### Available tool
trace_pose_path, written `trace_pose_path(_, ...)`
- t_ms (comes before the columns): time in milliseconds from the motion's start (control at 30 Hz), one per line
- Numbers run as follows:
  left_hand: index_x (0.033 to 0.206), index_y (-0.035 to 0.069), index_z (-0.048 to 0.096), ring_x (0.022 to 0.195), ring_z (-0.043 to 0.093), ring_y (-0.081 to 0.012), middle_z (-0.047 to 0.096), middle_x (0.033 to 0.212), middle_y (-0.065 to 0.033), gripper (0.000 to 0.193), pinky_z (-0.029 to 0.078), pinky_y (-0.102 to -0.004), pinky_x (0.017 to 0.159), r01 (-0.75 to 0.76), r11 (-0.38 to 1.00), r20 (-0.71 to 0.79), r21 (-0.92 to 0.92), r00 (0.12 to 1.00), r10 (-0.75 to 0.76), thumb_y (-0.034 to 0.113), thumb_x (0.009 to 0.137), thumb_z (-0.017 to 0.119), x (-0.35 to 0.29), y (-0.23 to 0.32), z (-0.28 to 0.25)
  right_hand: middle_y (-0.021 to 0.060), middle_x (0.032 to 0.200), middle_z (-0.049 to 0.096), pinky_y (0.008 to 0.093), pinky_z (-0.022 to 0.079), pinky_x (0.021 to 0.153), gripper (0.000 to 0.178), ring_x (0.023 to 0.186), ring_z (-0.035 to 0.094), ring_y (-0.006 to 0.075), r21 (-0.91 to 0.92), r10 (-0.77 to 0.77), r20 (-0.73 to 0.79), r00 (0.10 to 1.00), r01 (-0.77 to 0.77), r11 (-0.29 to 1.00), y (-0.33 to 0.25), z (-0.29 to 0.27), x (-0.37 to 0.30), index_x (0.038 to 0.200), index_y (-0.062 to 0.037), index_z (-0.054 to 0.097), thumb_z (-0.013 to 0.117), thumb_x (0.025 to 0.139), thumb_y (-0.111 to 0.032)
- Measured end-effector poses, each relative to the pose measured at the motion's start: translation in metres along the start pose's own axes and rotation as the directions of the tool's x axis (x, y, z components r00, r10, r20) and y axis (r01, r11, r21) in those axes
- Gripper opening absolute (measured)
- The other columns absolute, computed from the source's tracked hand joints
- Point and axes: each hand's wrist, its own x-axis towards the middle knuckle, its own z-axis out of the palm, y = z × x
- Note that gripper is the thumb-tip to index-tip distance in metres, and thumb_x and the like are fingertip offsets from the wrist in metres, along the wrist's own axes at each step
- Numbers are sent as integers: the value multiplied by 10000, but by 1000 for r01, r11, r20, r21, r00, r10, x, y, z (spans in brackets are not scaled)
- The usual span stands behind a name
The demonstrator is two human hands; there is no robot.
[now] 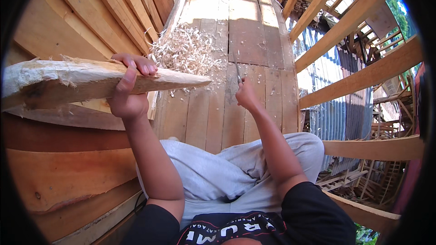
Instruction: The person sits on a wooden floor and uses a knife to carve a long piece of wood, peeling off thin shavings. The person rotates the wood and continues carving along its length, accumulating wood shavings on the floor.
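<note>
My left hand [131, 86] is closed around a thick, pale, rough-hewn piece of wood [68, 81], fingers over its top and thumb on the near side. The wood comes in from the left edge and tapers to a point toward the middle. My right hand [246, 94] grips a thin knife [238, 73] above the floor, its narrow blade pointing away from me and apart from the wood. Its handle is mostly hidden in my fist.
Curled wood shavings [186, 50] are heaped on the plank floor [213, 122], beyond the wood's tip. Stacked boards [77, 22] line the left side. On the right, a slatted wooden railing [359, 75] stands before corrugated metal sheets [327, 113]. My crossed legs [204, 168] are close below my hands.
</note>
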Motion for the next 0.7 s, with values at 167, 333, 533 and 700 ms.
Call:
trace_pose_path(167,929,51,481,778,524,-220,518,793,-105,261,439,-406,795,58,998,211,-19,976,-53,231,795,615,-4,-29,2,148,878,612,372,456,680,285,824,582,221,199,2,125,992,-27,980,-10,3,-16,1114,19,531,514,947,-212)
trace_pose_path(333,989,16,539,923,536,-226,504,914,-103,298,476,-442,900,120,992,320,-32,942,-104,213,786,634,-4,-52,15,148,808,612,380,486,598,301,670,600,219,261,66,280,958,-142,955,-38,4,-38,1072,31,553,487,945,-235)
trace_pose_path(533,1283,-48,515,1038,495,-189,437,1028,-50,691,466,-503,1017,175,983,204,57,962,-183,333,773,784,-2,-55,28,104,709,575,361,426,478,276,551,550,187,243,188,389,902,-297,923,-23,6,-28,1029,23,550,453,947,-222)
trace_pose_path(700,1433,-27,313,892,620,-214,593,946,-62,827,471,-420,992,116,991,23,67,993,-118,244,806,779,5,-48,31,92,667,565,363,425,467,288,531,546,176,331,118,330,937,-232,915,-24,7,-28,995,26,593,465,942,-226)
